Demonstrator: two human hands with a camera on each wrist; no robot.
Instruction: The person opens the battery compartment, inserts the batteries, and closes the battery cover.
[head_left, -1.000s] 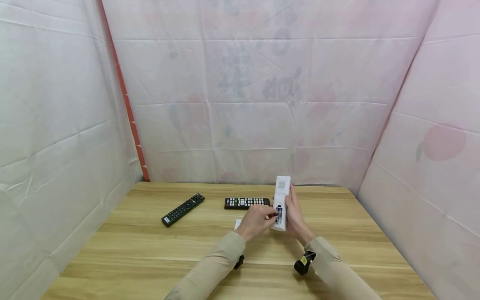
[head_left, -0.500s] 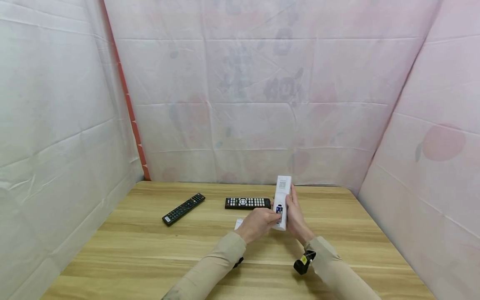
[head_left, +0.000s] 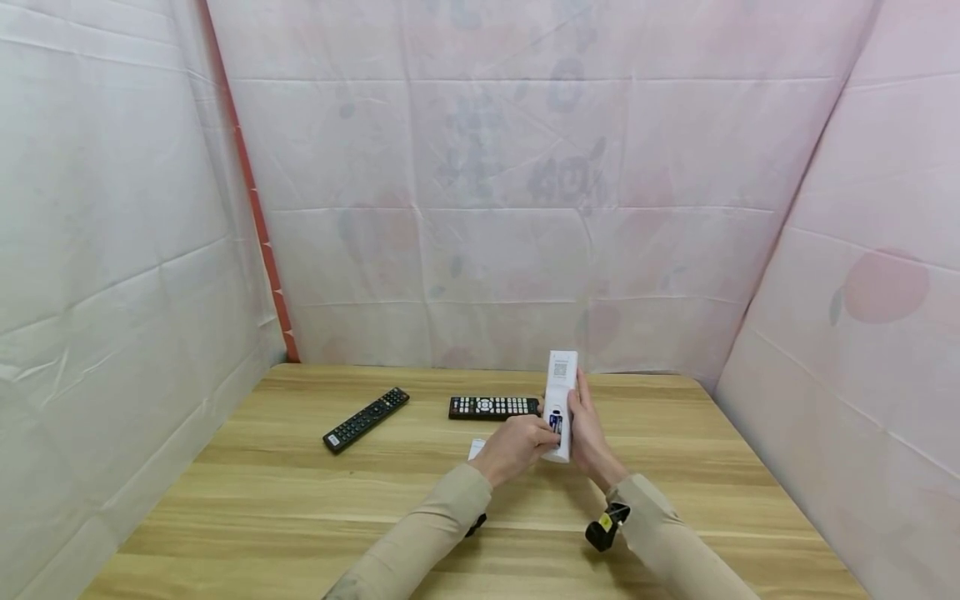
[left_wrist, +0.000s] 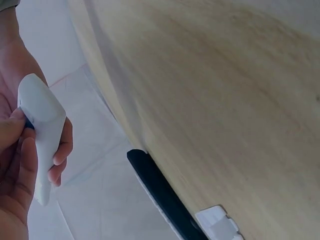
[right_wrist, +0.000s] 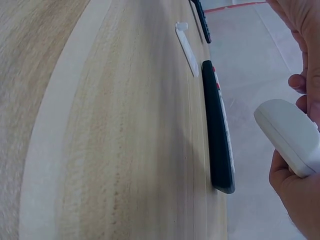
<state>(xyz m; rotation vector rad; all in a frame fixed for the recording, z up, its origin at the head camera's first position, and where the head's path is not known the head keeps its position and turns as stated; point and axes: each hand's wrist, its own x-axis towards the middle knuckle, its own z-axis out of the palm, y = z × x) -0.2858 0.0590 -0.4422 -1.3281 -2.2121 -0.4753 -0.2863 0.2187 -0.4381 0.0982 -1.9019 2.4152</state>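
Observation:
A white remote control [head_left: 561, 385] is held up back side out, tilted, with its battery compartment uncovered. My right hand [head_left: 591, 429] grips it from the right side and behind. Blue batteries [head_left: 556, 422] show in the compartment. My left hand [head_left: 516, 443] has its thumb and fingertips at the compartment's lower part. In the left wrist view, the blue end of a battery [left_wrist: 29, 123] shows between the left thumb and finger, against the remote; the rest of it is hidden. The right wrist view shows the remote's rounded white end [right_wrist: 287, 127] above the right fingers.
Behind the left hand lies a black remote with white buttons [head_left: 487, 407]. Another black remote [head_left: 366, 420] lies at an angle farther left. A small white battery cover [head_left: 476, 447] is on the wooden table [head_left: 247, 500], partly hidden by the left hand. White cloth walls [head_left: 480, 275] surround the table.
My left fingertips have pressed in toward the compartment, and the battery now sits flatter in it. The white remote has shifted very slightly; the right hand keeps its grip.

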